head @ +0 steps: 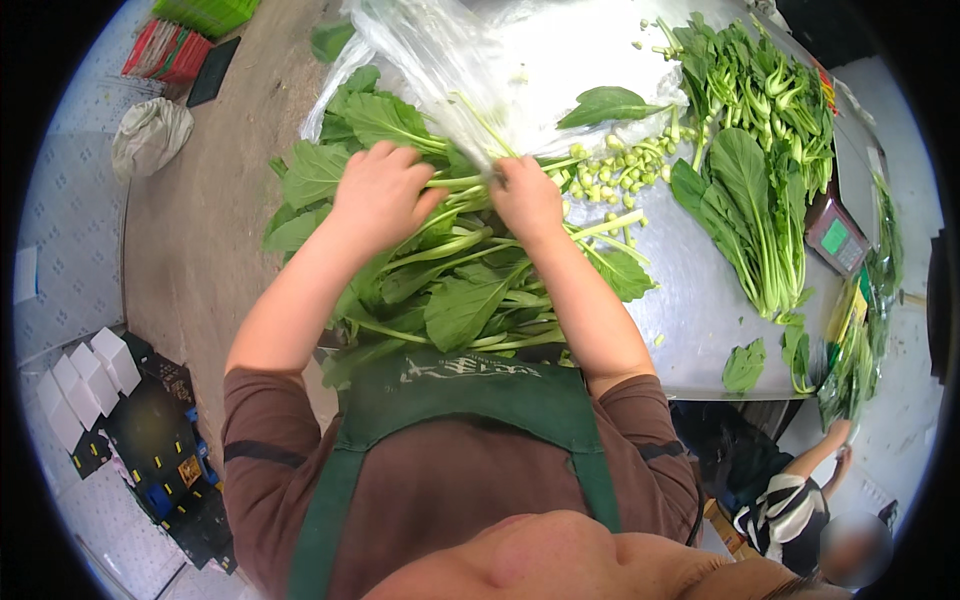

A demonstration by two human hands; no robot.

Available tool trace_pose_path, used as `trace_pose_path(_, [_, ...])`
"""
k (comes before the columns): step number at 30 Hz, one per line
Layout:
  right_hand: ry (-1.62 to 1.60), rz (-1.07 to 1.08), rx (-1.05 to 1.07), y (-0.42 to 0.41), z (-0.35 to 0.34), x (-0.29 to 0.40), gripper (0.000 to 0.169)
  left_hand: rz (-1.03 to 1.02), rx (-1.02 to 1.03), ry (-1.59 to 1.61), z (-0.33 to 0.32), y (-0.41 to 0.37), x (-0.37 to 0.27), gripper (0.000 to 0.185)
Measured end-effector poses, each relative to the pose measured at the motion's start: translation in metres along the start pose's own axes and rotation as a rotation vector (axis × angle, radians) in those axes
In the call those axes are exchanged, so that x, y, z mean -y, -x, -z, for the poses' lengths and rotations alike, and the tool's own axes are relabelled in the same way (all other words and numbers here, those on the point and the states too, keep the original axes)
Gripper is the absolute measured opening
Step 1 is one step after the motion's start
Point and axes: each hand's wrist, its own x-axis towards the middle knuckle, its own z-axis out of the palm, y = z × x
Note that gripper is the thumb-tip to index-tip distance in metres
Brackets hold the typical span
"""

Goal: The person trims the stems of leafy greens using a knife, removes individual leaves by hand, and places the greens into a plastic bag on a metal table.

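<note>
Loose leafy greens with pale green stems (465, 307) lie in a heap before me, against my green apron. My left hand (386, 191) is over the stems at the heap's left part, fingers curled and blurred; whether it grips a stem cannot be told. My right hand (525, 195) is closed at the lower end of a gathered clear plastic bag (435, 67), beside stems; what exactly it pinches is hidden. Cut stem ends (611, 176) lie scattered right of my right hand, below a single loose leaf (611, 107).
Right on the metal table (682, 322) lie a bunch of long-stemmed greens (750, 217) and a pile of smaller greens (780, 82). A digital scale (838, 235) stands beyond them. At lower right, another person's hand (838, 431) is at bagged greens (844, 382). Crates (166, 52) stand far left.
</note>
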Motion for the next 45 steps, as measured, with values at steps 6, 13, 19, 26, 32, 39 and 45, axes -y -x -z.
trace_pose_path(6, [-0.34, -0.336, -0.273, -0.022, 0.029, -0.072, 0.02, -0.062, -0.1, 0.149, -0.082, -0.074, -0.004, 0.023])
trace_pose_path(13, [-0.683, -0.585, -0.267, -0.039, 0.017, -0.13, 0.011, 0.094, 0.085, 0.321, -0.084, -0.125, -0.006, 0.035])
trace_pose_path(19, [-0.582, -0.571, -0.211, -0.041, 0.014, -0.129, 0.017, 0.017, 0.313, 0.129, -0.092, -0.144, -0.01, 0.062])
trace_pose_path(26, [-0.606, -0.582, -0.276, -0.032, 0.013, -0.139, 0.021, 0.172, 0.29, 0.527, -0.014, -0.113, 0.001, 0.053])
trace_pose_path(32, [-0.261, 0.06, -0.571, -0.003, 0.061, -0.032, 0.028, 0.009, 0.109, 1.243, 0.058, -0.059, -0.022, 0.038])
trace_pose_path(39, [-0.096, 0.415, -0.661, 0.028, 0.11, 0.02, 0.038, -0.024, 0.188, 1.429, 0.06, -0.052, -0.052, 0.035])
trace_pose_path(45, [-0.064, 0.348, -0.652, 0.047, 0.109, 0.023, 0.035, -0.006, 0.218, 1.45, 0.061, -0.047, -0.061, 0.037])
